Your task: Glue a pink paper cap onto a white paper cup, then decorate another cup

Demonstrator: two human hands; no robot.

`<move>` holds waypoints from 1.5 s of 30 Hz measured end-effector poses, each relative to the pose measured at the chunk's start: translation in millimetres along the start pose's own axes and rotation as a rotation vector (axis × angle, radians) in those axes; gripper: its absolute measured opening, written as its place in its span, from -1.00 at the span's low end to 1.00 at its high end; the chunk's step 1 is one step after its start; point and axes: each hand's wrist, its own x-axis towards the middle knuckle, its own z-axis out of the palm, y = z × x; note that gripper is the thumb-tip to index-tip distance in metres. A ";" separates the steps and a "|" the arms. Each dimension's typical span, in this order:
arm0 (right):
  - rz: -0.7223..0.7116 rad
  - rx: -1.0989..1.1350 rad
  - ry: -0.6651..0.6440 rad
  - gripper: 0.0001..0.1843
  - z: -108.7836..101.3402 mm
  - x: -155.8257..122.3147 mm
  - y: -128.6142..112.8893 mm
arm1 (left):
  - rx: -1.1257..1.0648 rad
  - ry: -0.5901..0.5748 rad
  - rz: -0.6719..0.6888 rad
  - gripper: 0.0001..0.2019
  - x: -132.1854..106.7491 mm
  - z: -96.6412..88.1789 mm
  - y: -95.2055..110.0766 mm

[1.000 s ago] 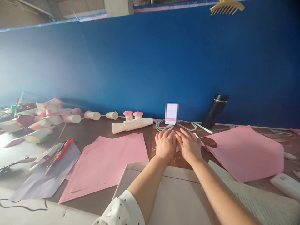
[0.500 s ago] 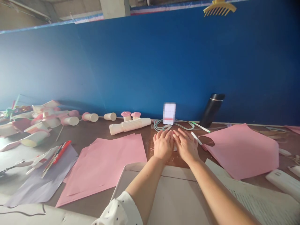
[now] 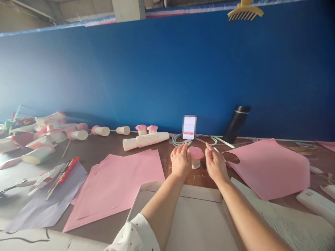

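A small white paper cup (image 3: 195,164) stands on the brown table between my hands. Its top is covered by a round piece of pink paper (image 3: 196,152) whose edge reaches past the rim. My left hand (image 3: 181,161) is just left of the cup, fingers stretched forward; whether it touches the paper I cannot make out. To the right, my right hand (image 3: 216,163) is held apart from the cup, palm turned inward and fingers extended. Neither hand grips anything.
Behind the hands a phone (image 3: 188,127) leans above a coiled cable (image 3: 179,140). Stacked paper cups (image 3: 146,140) lie left, near pink sheets (image 3: 125,177). A black bottle (image 3: 237,123) leans on the blue panel. A white box lid (image 3: 199,219) lies under my forearms.
My hands were together, flat over the top of the cup. They have parted to either side, the right one moving further, and the pink-topped cup now shows between them.
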 end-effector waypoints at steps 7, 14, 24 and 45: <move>-0.008 0.015 -0.014 -0.35 5.9 -2.9 -1.5 | 0.026 -0.046 0.024 -0.52 -2.8 -2.8 6.9; -0.044 0.002 -0.043 -0.35 10.8 -4.5 -1.4 | 0.041 -0.115 0.026 -0.50 -2.7 -4.6 10.5; -0.011 -0.089 -0.128 -0.43 9.9 -8.7 -10.1 | 0.051 -0.136 0.035 -0.49 -2.8 -1.7 8.2; 0.112 -0.250 -0.273 -0.48 -2.5 -6.6 -30.6 | 0.040 -0.127 0.012 -0.50 -1.9 4.4 5.4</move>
